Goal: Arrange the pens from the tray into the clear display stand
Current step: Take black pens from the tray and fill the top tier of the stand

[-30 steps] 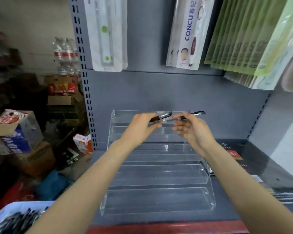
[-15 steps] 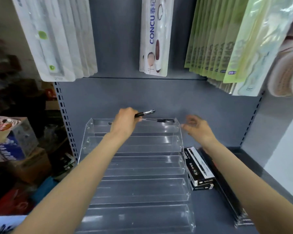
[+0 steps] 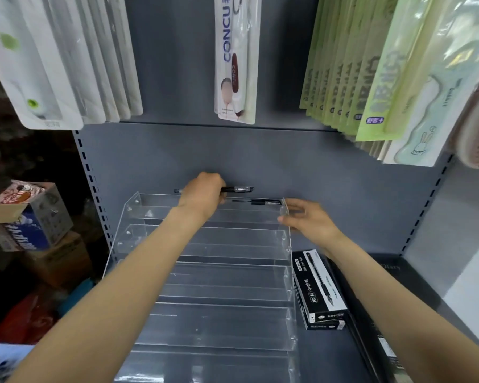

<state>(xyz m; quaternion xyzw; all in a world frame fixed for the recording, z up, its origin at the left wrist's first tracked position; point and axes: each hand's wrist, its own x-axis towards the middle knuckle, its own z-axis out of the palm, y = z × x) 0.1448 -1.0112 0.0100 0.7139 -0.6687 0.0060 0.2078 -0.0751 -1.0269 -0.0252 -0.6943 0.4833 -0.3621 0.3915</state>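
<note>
A clear tiered display stand [image 3: 205,275] sits on the grey shelf before me. My left hand [image 3: 202,196] grips a black pen [image 3: 237,189] and holds it level just above the stand's top tier. A second black pen [image 3: 260,202] lies in that top tier at its right end. My right hand [image 3: 307,221] has its fingers loosely spread at the stand's upper right corner and holds nothing. A corner of the blue tray [image 3: 0,360] with dark pens shows at the bottom left.
Black pen boxes [image 3: 318,294] lie on the shelf right of the stand. Packaged goods hang above: white packs [image 3: 53,59], a CONCU pack [image 3: 234,59], green packs [image 3: 371,64]. Cardboard boxes [image 3: 31,217] are stacked at the left beyond the shelf upright.
My right hand released its pen, which now lies in the top tier, and drew back to the stand's right corner. My left hand carried its pen over the top tier. The camera shifted right.
</note>
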